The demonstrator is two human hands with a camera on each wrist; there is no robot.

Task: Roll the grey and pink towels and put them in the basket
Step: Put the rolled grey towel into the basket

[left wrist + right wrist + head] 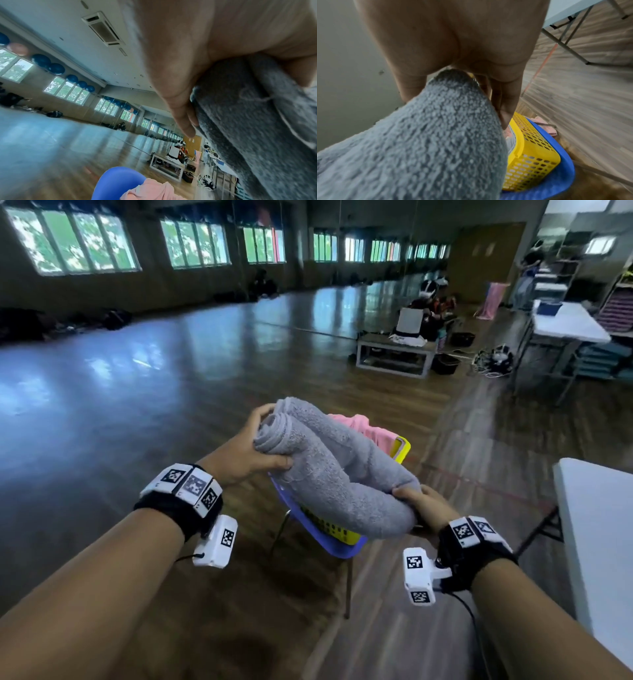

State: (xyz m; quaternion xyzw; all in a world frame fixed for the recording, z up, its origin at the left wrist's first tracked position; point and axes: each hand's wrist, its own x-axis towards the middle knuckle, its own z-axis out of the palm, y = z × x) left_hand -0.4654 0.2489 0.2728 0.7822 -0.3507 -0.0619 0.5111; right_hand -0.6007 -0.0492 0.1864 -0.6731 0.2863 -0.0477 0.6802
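Note:
A rolled grey towel (335, 467) hangs in the air above the yellow perforated basket (400, 451), held at both ends. My left hand (250, 448) grips its far spiral end, thumb on top. My right hand (423, 505) grips the near end, fingers curled under. The pink towel (364, 428) lies crumpled beyond the basket, partly hidden by the grey roll. The left wrist view has the left hand (185, 67) against the grey towel (248, 121), with the pink towel (154, 190) below. In the right wrist view the right hand (471, 60) clasps the grey towel (428, 142) over the basket (529, 152).
The basket stands on a blue chair (329, 539) with thin metal legs on a wooden floor. A white table (603, 529) edge is close on the right. Farther back right stand a low bench (390, 354), another white table (568, 323) and shelves.

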